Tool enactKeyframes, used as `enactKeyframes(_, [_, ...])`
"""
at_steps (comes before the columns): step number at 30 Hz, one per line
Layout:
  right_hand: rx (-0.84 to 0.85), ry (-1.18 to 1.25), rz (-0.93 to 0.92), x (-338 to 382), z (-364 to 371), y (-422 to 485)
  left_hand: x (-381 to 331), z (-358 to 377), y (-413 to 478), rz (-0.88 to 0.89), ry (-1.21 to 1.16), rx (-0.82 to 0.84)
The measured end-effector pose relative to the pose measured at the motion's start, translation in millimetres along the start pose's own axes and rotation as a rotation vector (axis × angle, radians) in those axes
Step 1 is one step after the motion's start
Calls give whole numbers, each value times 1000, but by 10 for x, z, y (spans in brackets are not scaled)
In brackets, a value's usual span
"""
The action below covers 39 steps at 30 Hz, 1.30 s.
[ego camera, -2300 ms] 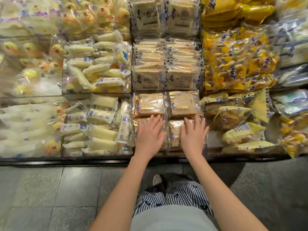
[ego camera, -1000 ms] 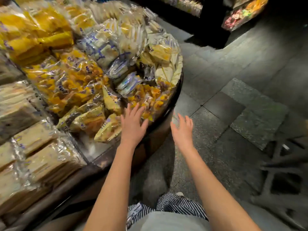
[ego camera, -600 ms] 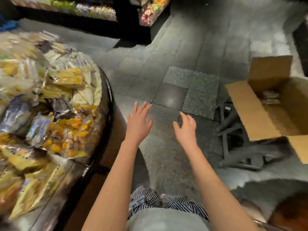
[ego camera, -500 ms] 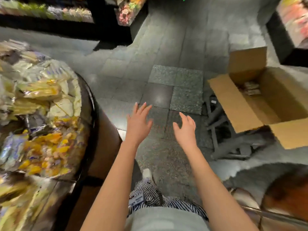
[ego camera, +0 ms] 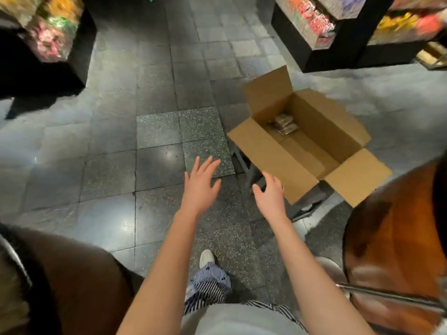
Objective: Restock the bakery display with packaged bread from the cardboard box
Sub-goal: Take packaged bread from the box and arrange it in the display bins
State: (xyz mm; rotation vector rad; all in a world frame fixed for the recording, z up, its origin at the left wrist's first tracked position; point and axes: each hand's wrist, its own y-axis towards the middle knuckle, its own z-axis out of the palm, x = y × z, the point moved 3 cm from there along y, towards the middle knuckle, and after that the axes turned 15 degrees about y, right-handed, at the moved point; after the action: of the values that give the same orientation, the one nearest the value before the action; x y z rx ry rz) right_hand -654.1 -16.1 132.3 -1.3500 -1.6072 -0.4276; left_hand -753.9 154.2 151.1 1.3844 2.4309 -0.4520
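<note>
both hands are empty and held out over the floor (ego camera: 157, 165): the left hand (ego camera: 199, 184) has its fingers straight and spread wide, and the right hand (ego camera: 269, 197) has its fingers loosely bent, holding nothing. one cardboard box (ego camera: 266, 151) stands to the right and just beyond the right hand, on a low dark grey bench (ego camera: 251, 172) whose legs show under its near corner. its four flaps are folded out, so the top is open. the packaged bread (ego camera: 285, 124) lies in a small stack in the far end of the box, against the far wall; how many packets there are cannot be told, and the rest of the box bottom is bare cardboard. the near left flap lies between the right hand and the bread. two round brown display bases crowd the near edges, one at the near left (ego camera: 72, 274) and one at the near right (ego camera: 399, 238), the latter with a metal rail (ego camera: 387, 298) across it. three black shelf units with blurred bright goods stand far off, one at the far left (ego camera: 48, 44) and two at the far right (ego camera: 321, 32). one pale shoe (ego camera: 206, 258) and striped trousers (ego camera: 210, 286) show below the arms.
</note>
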Motion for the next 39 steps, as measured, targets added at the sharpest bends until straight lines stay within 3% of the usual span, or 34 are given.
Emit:
enactKeyframes(13, [-250, 220, 253, 34, -359, 1412, -318, 165, 1909, 118, -35, 152])
enactKeyframes(23, [-322, 328, 365, -194, -902, 3054, -1223, 712, 3492, 186, 37, 306])
enactKeyframes(31, [-300, 358, 454, -349, -1336, 4189, -1921, 1111, 4542, 37, -96, 459])
enactKeyframes(39, [-226, 366, 501, -824, -1506, 4985, -2058, 1878, 5162, -154, -148, 625])
